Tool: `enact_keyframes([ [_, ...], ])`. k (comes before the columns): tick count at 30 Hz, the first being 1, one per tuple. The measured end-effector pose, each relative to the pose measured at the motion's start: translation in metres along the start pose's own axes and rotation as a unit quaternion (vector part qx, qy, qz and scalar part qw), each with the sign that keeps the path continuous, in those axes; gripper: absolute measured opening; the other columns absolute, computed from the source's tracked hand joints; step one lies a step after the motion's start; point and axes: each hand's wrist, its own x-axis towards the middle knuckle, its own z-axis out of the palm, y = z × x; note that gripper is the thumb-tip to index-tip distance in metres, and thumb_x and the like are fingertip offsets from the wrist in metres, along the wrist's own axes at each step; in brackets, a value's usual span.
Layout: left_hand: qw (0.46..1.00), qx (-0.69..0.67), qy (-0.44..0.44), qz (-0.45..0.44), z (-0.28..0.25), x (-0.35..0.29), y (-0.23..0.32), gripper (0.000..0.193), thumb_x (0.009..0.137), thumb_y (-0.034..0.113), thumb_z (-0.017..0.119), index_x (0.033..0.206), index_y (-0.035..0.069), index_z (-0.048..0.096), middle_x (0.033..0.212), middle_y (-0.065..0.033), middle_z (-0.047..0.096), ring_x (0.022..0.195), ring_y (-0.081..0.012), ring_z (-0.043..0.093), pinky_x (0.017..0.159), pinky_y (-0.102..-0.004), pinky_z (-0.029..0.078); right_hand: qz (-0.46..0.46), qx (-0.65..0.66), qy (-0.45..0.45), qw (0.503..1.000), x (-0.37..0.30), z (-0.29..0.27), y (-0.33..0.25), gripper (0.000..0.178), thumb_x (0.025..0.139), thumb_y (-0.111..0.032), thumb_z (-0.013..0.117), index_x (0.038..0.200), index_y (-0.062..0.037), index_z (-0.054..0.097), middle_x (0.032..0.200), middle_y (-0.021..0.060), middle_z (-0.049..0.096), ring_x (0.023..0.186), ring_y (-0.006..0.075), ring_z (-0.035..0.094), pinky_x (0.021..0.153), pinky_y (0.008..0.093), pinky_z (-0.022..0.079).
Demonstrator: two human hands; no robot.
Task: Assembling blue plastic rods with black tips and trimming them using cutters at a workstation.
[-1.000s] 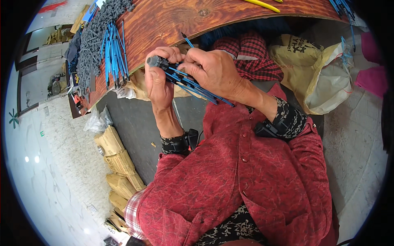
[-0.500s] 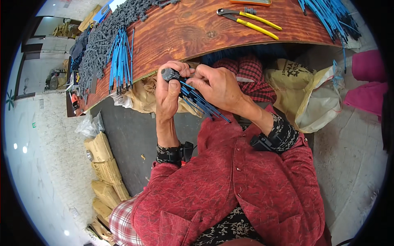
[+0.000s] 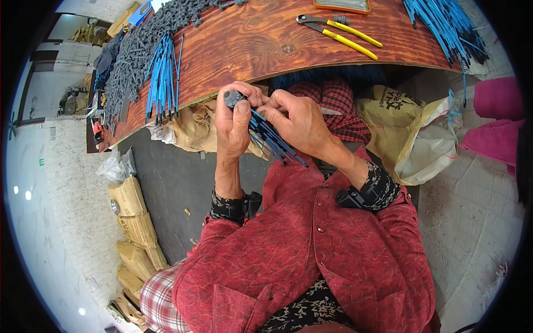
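Observation:
My left hand (image 3: 233, 125) is closed round a grey round plastic hub (image 3: 232, 99), its thumb pressed against the side. From the hub a bunch of thin blue rods with dark ends (image 3: 275, 143) slants down to the right, beneath my right hand (image 3: 301, 122). The right fingers are pinched together close to the left fingertips, beside the hub. Whatever lies between them is hidden; I cannot tell if it is a rod. Both hands are held just in front of the table's near edge.
On the wooden table (image 3: 244, 41) lie yellow-handled pliers (image 3: 350, 41), an orange-rimmed tray (image 3: 344, 4), a heap of grey plastic parts (image 3: 133, 66) and blue rods (image 3: 162, 77). More blue rods (image 3: 444, 28) overhang the right edge. An open sack (image 3: 427, 139) stands right, cartons (image 3: 136, 222) left.
The hub has tilted a little within my left hand, showing more of its round face. My right hand stays pinched beside it. The whole view has shifted slightly.

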Motion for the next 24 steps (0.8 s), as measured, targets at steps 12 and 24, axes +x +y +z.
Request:
enact_keyframes([
  [12, 0.999, -0.021, -0.030, -0.003, -0.006, -0.006, 0.005, 0.028, 0.102, 0.023, 0.058, 0.113, -0.001, 0.047, 0.097, -0.0097, 0.050, 0.090, -0.0193, 0.051, 0.088, -0.0398, 0.049, -0.144, -0.194, 0.023, 0.970, -0.009, -0.011, -0.012, 0.029, 0.090, -0.034, 0.071, 0.078, -0.0104, 0.058, 0.060, 0.0090, 0.062, 0.056, 0.0298, 0.065, 0.050, 0.0420, 0.048],
  [24, 0.999, -0.021, -0.025, -0.005, -0.006, -0.006, 0.008, 0.029, 0.101, 0.023, 0.060, 0.113, -0.001, 0.048, 0.095, -0.0091, 0.049, 0.089, -0.0197, 0.050, 0.085, -0.0382, 0.047, -0.112, 0.000, 0.026, 0.993, 0.010, -0.038, -0.018, 0.009, 0.086, -0.004, 0.072, 0.093, 0.0003, 0.068, 0.084, 0.0083, 0.067, 0.066, 0.0148, 0.066, 0.057, 0.0275, 0.051],
])
